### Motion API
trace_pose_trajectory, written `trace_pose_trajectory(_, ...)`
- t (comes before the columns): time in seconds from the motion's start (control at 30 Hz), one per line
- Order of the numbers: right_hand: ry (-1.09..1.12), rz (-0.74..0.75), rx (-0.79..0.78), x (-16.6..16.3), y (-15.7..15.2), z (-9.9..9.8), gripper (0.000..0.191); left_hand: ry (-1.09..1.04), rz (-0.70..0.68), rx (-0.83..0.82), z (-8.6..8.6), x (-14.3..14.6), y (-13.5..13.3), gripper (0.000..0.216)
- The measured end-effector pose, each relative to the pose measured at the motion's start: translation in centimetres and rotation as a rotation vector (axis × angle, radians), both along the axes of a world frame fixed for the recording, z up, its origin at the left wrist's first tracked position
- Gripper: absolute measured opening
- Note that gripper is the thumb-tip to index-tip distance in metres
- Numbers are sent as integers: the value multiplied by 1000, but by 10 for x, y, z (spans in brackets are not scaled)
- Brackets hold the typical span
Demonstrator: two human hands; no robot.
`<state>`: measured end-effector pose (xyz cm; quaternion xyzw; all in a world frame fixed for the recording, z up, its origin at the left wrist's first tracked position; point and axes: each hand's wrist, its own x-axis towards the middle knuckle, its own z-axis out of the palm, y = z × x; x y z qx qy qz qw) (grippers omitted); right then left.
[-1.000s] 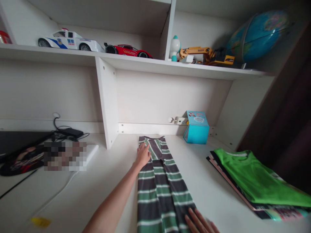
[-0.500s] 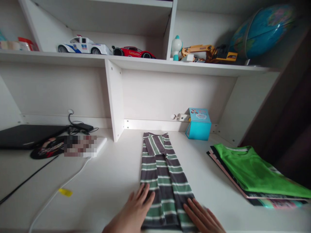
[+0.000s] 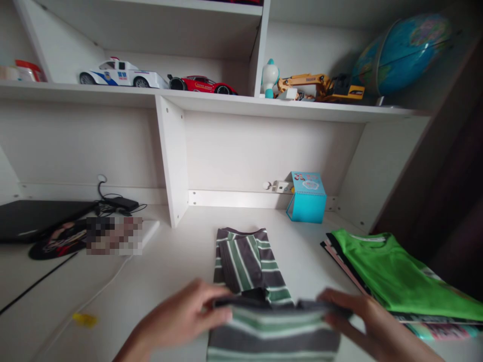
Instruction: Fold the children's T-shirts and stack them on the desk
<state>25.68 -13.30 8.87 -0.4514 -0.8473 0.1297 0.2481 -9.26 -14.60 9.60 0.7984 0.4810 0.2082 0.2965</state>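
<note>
A grey and green striped shirt [image 3: 249, 261] lies lengthwise on the white desk [image 3: 158, 281], folded into a narrow strip. My left hand [image 3: 184, 317] pinches the left corner of its near end, and my right hand [image 3: 354, 314] pinches the right corner. Both hands hold that near end lifted off the desk and turned back over the strip, toward the collar. The collar end rests flat, farther back.
A stack of folded shirts with a bright green one [image 3: 392, 276] on top lies at the right. A blue box [image 3: 307, 198] stands at the back wall. At the left lie a black laptop [image 3: 33, 218], cables and a yellow scrap [image 3: 85, 319]. On the shelf above sit toy cars, an excavator and a globe [image 3: 403, 53].
My left hand drew back from the collar to the shirt's near end. Both hands, which lay flat on the fabric, have gripped the near end and raised it.
</note>
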Motion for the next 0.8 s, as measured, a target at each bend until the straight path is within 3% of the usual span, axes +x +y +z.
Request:
trace_pose_trajectory(0.07,76,25,-169,-14,59,16,22,-69,5,-65,17,6,56,37)
trace_pose_trajectory(0.1,180,-10,-204,-23,91,17,21,-112,46,-42,17,8,87,34)
trace_pose_trajectory(0.17,439,-178,-367,-45,150,4,19,-198,206,-39,5,10,145,24)
trace_pose_trajectory(0.2,466,-228,-397,-55,174,-8,18,-237,312,-89,-6,10,168,19)
trace_pose_trajectory(0.27,482,-289,-456,-72,207,-37,15,-230,377,-130,-30,8,201,12)
trace_pose_trajectory(0.33,466,-317,-476,-82,223,-63,12,-225,401,-156,-49,4,216,11)
trace_pose_trajectory(0.43,471,-341,-465,-83,230,-84,7,-272,398,-169,-59,-6,220,15)
trace_pose_trajectory(0.57,470,-358,-418,-77,235,-88,11,-384,329,-181,-57,-19,221,24)
trace_pose_trajectory(0.67,402,-394,-389,-75,241,-93,11,-347,294,-166,-66,-19,224,26)
trace_pose_trajectory(0.8,247,-452,-319,-76,246,-105,8,-172,427,-88,-84,-10,227,16)
